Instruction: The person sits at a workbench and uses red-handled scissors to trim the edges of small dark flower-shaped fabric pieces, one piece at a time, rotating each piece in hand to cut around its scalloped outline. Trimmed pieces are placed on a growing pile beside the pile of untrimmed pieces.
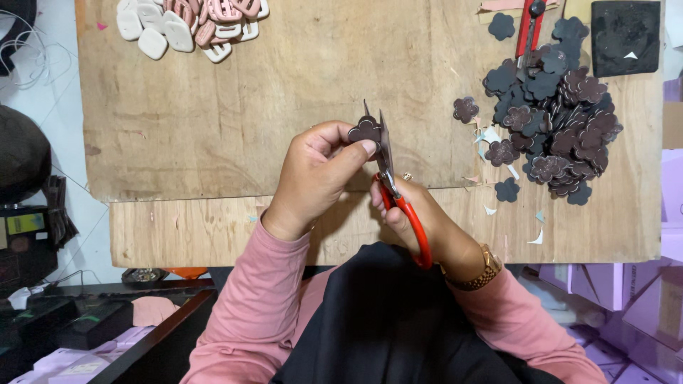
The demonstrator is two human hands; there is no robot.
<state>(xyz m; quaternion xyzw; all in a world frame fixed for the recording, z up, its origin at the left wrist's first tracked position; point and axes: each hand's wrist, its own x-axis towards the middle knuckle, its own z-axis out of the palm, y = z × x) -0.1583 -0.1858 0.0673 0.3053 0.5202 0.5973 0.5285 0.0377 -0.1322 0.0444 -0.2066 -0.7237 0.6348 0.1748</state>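
My left hand [316, 174] pinches a small dark brown flower-shaped cutout [364, 131] between thumb and fingertips, held above the wooden board [284, 107]. My right hand [420, 217] grips red-handled scissors [398, 199], whose metal blades point upward and rest against the right edge of the cutout. Both hands hover near the board's front middle. I wear pink sleeves and a gold watch [480, 274] on the right wrist.
A heap of dark flower-shaped cutouts [558, 128] lies at the right, with pale paper scraps [491, 135] around it. Pink and white flat pieces [188, 25] sit top left. Another pair of red scissors [528, 28] and a black pad [626, 35] lie top right.
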